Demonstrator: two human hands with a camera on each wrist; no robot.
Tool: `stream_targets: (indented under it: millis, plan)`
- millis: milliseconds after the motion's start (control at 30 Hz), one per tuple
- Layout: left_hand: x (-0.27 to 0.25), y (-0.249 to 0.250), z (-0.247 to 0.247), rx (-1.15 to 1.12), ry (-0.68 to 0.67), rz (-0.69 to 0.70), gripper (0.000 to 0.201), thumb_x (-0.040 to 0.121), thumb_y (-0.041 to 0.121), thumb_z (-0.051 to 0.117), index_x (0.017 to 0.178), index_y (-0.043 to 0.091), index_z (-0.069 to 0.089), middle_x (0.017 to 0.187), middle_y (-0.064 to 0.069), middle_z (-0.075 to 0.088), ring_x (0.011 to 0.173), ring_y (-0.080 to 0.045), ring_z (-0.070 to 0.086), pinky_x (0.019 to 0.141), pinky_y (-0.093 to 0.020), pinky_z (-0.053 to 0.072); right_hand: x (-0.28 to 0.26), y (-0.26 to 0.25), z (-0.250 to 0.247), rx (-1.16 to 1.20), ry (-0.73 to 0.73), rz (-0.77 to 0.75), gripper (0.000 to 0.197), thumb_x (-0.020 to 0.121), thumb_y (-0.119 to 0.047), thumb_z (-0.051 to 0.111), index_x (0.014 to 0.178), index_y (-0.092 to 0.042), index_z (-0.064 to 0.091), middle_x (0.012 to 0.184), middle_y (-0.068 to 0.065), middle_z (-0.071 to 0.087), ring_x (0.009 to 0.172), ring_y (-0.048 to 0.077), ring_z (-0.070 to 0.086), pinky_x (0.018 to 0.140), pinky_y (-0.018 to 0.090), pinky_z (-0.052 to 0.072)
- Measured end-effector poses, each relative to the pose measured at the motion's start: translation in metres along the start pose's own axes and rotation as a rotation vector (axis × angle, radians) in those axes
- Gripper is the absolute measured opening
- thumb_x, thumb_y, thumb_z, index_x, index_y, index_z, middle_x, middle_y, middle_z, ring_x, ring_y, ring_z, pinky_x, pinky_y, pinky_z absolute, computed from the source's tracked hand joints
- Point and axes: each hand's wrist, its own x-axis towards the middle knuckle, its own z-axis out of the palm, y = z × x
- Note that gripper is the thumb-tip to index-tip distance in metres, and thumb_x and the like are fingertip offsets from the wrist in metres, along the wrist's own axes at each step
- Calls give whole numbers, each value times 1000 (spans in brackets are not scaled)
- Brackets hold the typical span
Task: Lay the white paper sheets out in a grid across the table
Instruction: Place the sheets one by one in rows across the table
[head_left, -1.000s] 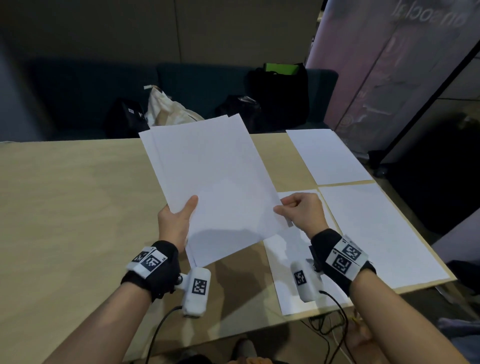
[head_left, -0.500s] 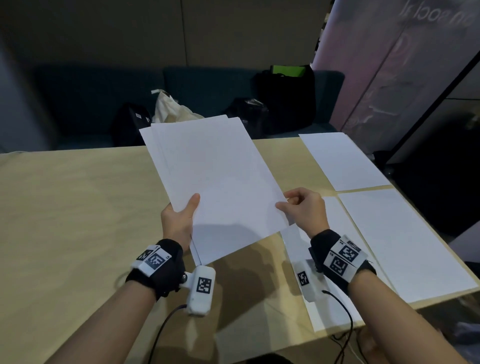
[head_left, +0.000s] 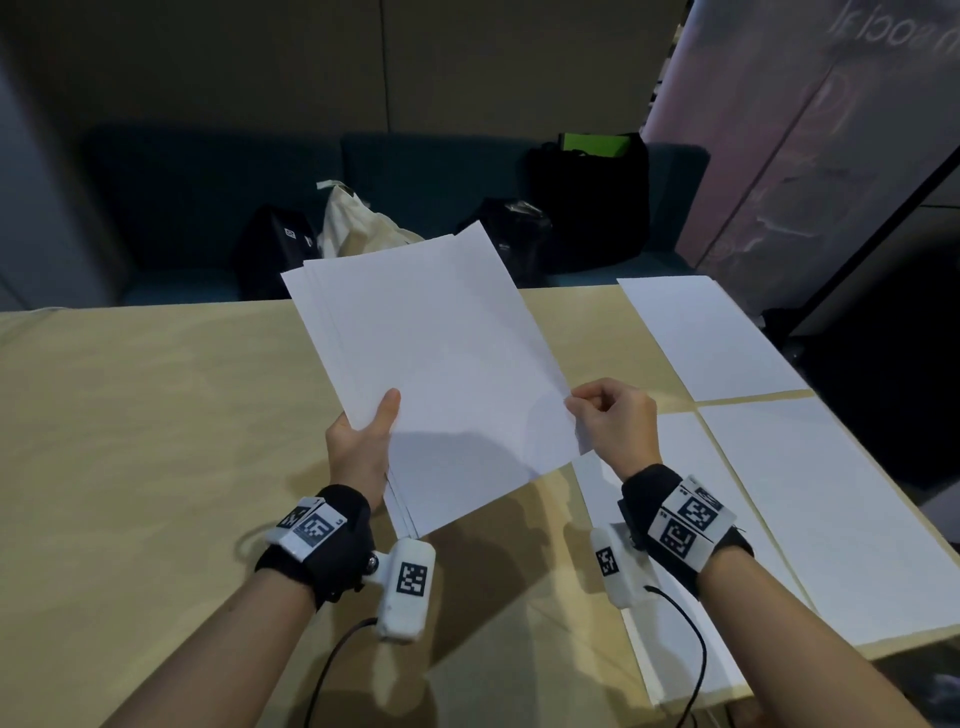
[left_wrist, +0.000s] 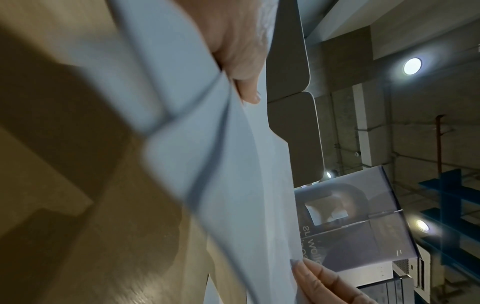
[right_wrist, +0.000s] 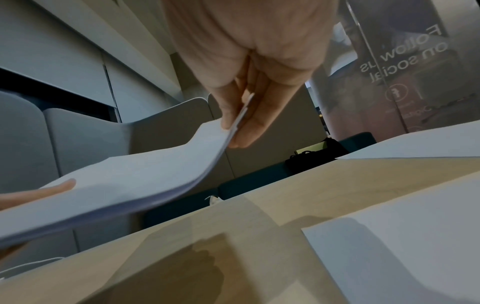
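Observation:
A stack of white paper sheets (head_left: 436, 364) hangs tilted above the light wooden table (head_left: 156, 415). My left hand (head_left: 363, 441) grips the stack's lower left edge, thumb on top. My right hand (head_left: 613, 421) pinches the right edge of the top sheet (right_wrist: 235, 125) between thumb and fingers, and that edge curls up away from the rest of the stack (right_wrist: 116, 185). Three sheets lie flat on the table at the right: one far right (head_left: 711, 332), one near right (head_left: 821, 509), and one under my right wrist (head_left: 675, 623). In the left wrist view the stack (left_wrist: 233, 164) fans apart below my thumb (left_wrist: 244, 67).
A dark sofa (head_left: 415, 171) runs behind the table, holding black bags (head_left: 592, 192) and a cream cloth bag (head_left: 358, 223). A printed banner (head_left: 810, 130) stands at the back right. Cables (head_left: 332, 670) trail from the wrist cameras over the table's near edge. The table's left half is bare wood.
The view has shifted slightly left. My right hand has lifted the top sheet's right edge a little off the stack; my left hand keeps its grip.

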Motion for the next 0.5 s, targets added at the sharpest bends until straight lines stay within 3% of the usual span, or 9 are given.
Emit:
stream_targets:
  millis: [67, 167, 333, 400, 500]
  plan:
    - [1, 0, 6, -10, 6, -10, 16, 86, 22, 65, 97, 12, 61, 89, 5, 65, 82, -11, 62, 76, -25, 50, 5, -1, -5, 4, -11, -16, 7, 86, -2, 62, 85, 4, 66, 55, 0, 50, 47, 9, 47, 45, 3, 40]
    - [2, -1, 14, -4, 22, -13, 29, 85, 23, 66, 109, 7, 61, 92, 4, 66, 92, -19, 63, 89, -32, 49, 14, -1, -14, 3, -25, -45, 7, 89, -3, 58, 85, -1, 62, 55, 2, 50, 47, 11, 47, 44, 4, 40]
    - [1, -5, 26, -15, 23, -17, 22, 87, 21, 64, 105, 10, 61, 90, 5, 65, 97, -22, 61, 93, -34, 48, 35, 8, -27, -40, -81, -25, 24, 94, -10, 50, 70, -12, 51, 44, 9, 48, 32, 6, 44, 43, 8, 38]
    - [0, -6, 31, -15, 21, -14, 20, 87, 21, 63, 104, 10, 61, 90, 5, 65, 97, -22, 61, 93, -34, 48, 44, 12, -31, -92, -78, -30, 35, 96, -16, 47, 61, -13, 44, 44, 9, 46, 38, 8, 44, 49, 17, 39]
    - [0, -8, 37, -2, 22, -21, 12, 87, 22, 63, 96, 13, 62, 89, 4, 65, 95, -21, 61, 88, -32, 50, 56, 15, -38, -170, -75, -41, 44, 97, -19, 44, 55, -14, 35, 53, 6, 44, 54, 18, 39, 55, 31, 26]
